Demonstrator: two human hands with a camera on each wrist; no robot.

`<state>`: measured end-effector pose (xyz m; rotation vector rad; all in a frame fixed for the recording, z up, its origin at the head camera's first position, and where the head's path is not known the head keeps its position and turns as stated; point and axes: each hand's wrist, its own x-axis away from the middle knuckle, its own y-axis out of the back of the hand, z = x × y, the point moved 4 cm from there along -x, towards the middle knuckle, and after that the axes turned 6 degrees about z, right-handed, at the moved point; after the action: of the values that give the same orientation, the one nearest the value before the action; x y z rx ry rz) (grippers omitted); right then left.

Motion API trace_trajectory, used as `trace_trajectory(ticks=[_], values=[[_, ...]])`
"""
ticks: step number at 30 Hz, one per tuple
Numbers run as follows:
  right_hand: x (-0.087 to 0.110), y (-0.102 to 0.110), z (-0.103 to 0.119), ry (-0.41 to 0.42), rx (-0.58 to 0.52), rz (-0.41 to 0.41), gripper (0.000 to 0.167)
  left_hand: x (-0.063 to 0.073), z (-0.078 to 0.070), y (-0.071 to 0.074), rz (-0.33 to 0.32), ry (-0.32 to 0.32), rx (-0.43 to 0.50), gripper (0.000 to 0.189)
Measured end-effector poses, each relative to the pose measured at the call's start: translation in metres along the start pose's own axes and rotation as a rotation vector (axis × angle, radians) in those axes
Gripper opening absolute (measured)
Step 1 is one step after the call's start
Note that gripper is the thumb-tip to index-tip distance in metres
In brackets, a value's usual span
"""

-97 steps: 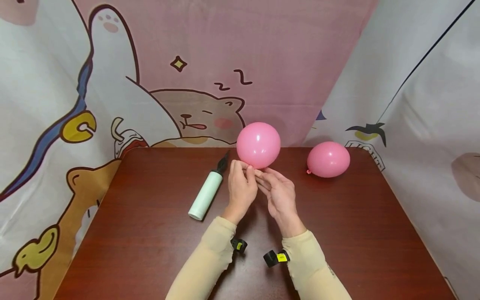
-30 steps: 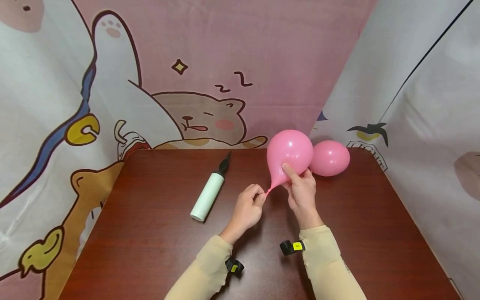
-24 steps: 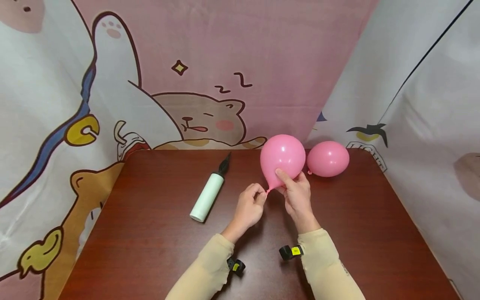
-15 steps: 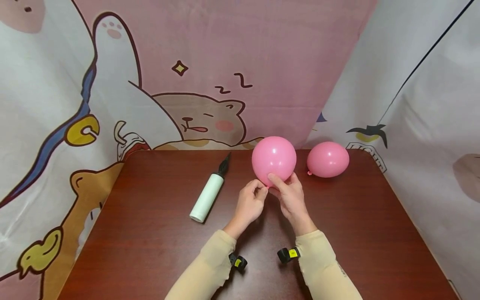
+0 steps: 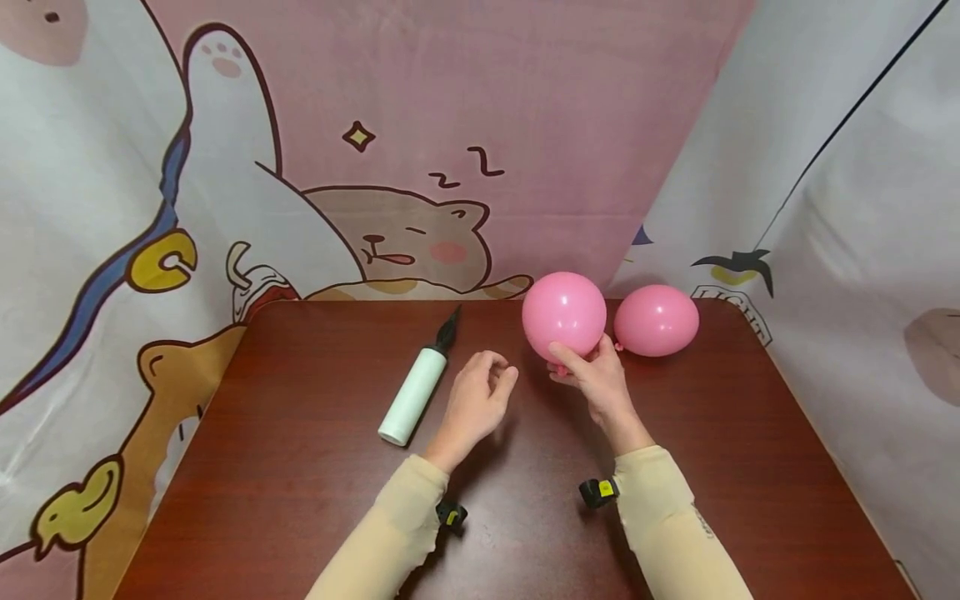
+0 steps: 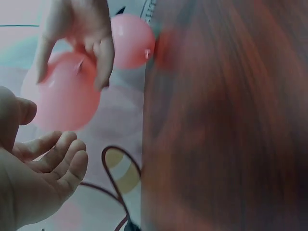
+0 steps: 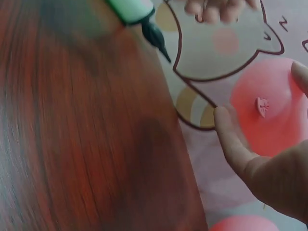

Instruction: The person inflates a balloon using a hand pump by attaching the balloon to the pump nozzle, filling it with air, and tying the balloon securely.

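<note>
My right hand (image 5: 600, 383) holds a round pink balloon (image 5: 564, 312) between thumb and fingers above the table, its knotted end pointing down toward me. In the right wrist view the tied knot (image 7: 262, 107) shows plainly on the balloon, between thumb and fingers. My left hand (image 5: 476, 400) is apart from the balloon, fingers loosely bent, holding nothing; the left wrist view shows its fingers relaxed below the balloon (image 6: 65, 98). A second tied pink balloon (image 5: 657, 321) lies on the table at the back right, just beyond the right hand.
A pale green hand pump (image 5: 414, 396) with a black nozzle lies on the dark wooden table (image 5: 300, 483), left of my left hand. Behind the table hangs a cartoon-printed cloth (image 5: 585, 125). Each wrist carries a small black camera.
The left hand has let go of the balloon's neck and drawn back to the left. My right hand has shifted the balloon slightly right. The second balloon and the pump have stayed put.
</note>
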<state>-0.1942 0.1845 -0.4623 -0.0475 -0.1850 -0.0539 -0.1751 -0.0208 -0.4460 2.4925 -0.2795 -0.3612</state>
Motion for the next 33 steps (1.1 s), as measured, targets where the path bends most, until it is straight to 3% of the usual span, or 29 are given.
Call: trace_trajectory(ticks=[10, 19, 28, 33], values=[[-0.008, 0.03, -0.001, -0.025, 0.257, -0.006, 0.088, 0.001, 0.026, 0.037, -0.002, 0.024, -0.17, 0.049], [-0.015, 0.045, -0.009, -0.058, 0.414, -0.033, 0.092, 0.0, 0.049, 0.066, -0.001, 0.006, -0.305, 0.054], [-0.022, 0.053, -0.017, -0.143, 0.604, -0.027, 0.089, 0.008, 0.067, 0.081, -0.012, 0.025, -0.356, 0.055], [-0.023, 0.056, -0.022, -0.181, 0.631, -0.026, 0.093, 0.011, 0.073, 0.084, -0.02, 0.032, -0.376, 0.054]])
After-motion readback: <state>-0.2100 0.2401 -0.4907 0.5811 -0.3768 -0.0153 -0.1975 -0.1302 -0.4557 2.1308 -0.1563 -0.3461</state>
